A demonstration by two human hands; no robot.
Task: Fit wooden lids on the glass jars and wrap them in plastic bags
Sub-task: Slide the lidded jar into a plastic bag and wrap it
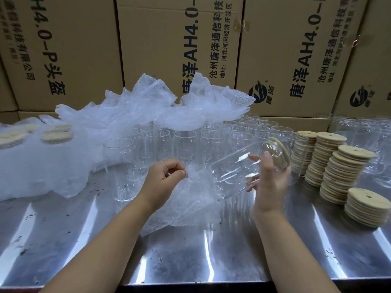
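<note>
My right hand grips a clear glass jar lying tilted on its side, with a round wooden lid fitted on its upper right end. The jar's base points down and left into the mouth of a bubble plastic bag. My left hand pinches the bag's top edge, and the rest of the bag trails onto the steel table. Stacks of wooden lids stand to the right.
Several open glass jars stand in rows behind my hands, one nearer at the left. A heap of bubble bags lies over them. Wrapped jars sit at the left. Cardboard boxes wall the back.
</note>
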